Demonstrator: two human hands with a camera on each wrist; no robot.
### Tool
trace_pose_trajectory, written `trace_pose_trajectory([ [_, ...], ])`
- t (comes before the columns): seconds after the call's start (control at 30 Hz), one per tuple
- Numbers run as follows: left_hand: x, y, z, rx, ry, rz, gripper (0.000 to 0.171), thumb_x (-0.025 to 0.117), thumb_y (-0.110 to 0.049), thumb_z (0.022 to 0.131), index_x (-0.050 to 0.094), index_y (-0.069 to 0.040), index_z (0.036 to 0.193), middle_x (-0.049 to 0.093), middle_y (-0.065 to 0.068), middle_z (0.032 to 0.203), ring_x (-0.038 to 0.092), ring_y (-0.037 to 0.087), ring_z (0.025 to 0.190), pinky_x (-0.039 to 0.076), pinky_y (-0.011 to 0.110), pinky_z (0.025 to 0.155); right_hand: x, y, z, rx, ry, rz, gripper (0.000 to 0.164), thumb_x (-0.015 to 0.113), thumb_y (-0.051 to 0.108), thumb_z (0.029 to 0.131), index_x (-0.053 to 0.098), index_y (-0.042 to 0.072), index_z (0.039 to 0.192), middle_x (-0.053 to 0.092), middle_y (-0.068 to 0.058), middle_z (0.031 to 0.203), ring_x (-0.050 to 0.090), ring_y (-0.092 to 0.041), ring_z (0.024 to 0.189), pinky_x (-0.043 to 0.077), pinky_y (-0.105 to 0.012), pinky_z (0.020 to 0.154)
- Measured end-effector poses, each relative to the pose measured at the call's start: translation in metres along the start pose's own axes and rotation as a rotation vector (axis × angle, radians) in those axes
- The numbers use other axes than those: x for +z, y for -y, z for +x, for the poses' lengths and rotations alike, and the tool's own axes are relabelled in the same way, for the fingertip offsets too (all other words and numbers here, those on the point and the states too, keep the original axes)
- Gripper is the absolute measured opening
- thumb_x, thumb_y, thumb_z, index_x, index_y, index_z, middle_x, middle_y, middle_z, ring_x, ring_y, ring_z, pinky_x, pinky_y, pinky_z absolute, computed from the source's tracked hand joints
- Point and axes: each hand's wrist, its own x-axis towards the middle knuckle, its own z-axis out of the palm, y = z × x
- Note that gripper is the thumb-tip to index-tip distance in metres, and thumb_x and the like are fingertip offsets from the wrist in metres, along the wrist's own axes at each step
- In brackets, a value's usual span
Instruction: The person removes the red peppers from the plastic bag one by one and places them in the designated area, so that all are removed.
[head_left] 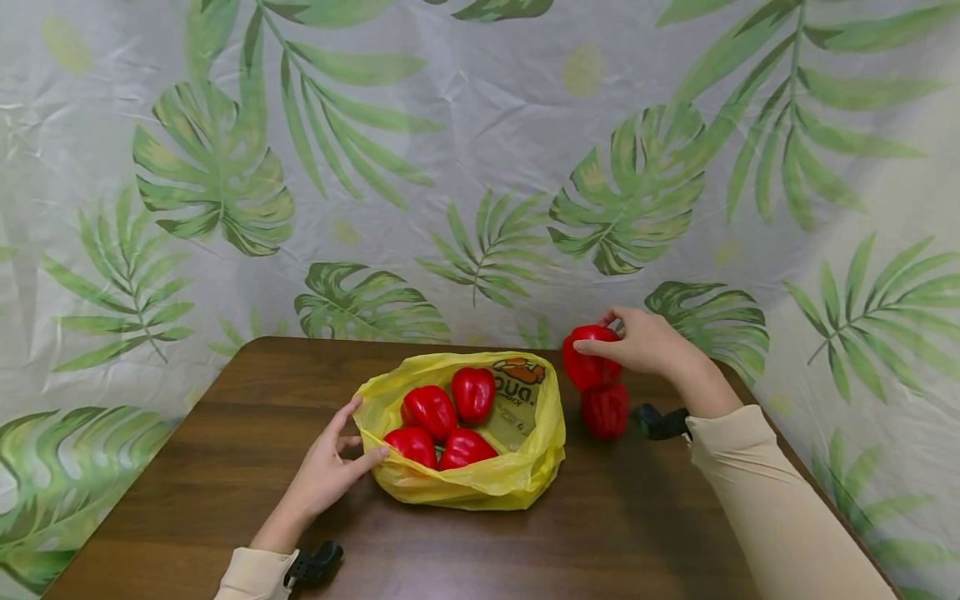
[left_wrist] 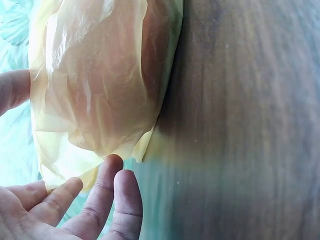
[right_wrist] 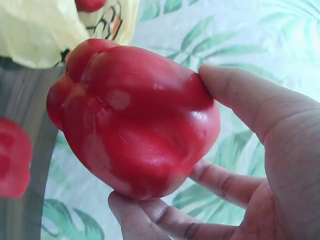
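A yellow plastic bag (head_left: 551, 417) stands on the table with its mouth wide, several red bell peppers (head_left: 429, 411) inside. My left hand (head_left: 327, 467) is at the bag's left side, thumb and forefinger spread and touching its rim; the other fingers look fairly straight in the left wrist view. To the right of the bag, my right hand (head_left: 645, 342) holds another red bell pepper (right_wrist: 145, 120) between thumb and fingers, its lobed end turned away from the palm. Below that one in the head view, a further pepper (head_left: 606, 412) sits on the table.
The dark brown wooden table (head_left: 187, 483) has its far edge close to a leaf-patterned curtain (head_left: 487, 150). Black wrist straps (head_left: 315, 564) show at both sleeves.
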Motion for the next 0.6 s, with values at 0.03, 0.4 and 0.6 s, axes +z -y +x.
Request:
trace_pose_trajectory([
  [0.03, 0.000, 0.000, 0.000, -0.001, 0.000, 0.001, 0.093, 0.081, -0.024, 0.097, 0.026, -0.010, 0.170, 0.026, 0.018, 0.175, 0.063, 0.041, 0.133, 0.059, 0.021, 0.080, 0.000, -0.003, 0.000, 0.004, -0.006, -0.006, 0.073, 0.069, 0.061, 0.098, 0.057, 0.000, 0.137, 0.068, -0.024, 0.127, 0.067, -0.034, 0.100, 0.055, -0.042, 0.078],
  [0.4, 0.004, 0.002, 0.002, 0.010, -0.014, 0.035, 0.095, 0.083, -0.028, 0.094, 0.029, -0.013, 0.170, 0.028, 0.017, 0.175, 0.064, 0.041, 0.133, 0.058, 0.022, 0.082, 0.002, -0.043, -0.002, 0.072, -0.006, -0.044, 0.077, 0.067, 0.061, 0.098, 0.055, -0.003, 0.138, 0.063, -0.033, 0.136, 0.064, -0.046, 0.113, 0.056, -0.051, 0.086],
  [0.6, 0.003, 0.004, 0.003, 0.018, 0.000, 0.046, 0.096, 0.084, -0.030, 0.094, 0.028, -0.014, 0.170, 0.027, 0.015, 0.177, 0.062, 0.041, 0.135, 0.058, 0.025, 0.084, 0.005, -0.060, -0.003, 0.091, 0.007, -0.062, 0.079, 0.065, 0.062, 0.099, 0.054, -0.006, 0.138, 0.060, -0.037, 0.138, 0.063, -0.049, 0.113, 0.056, -0.052, 0.087],
])
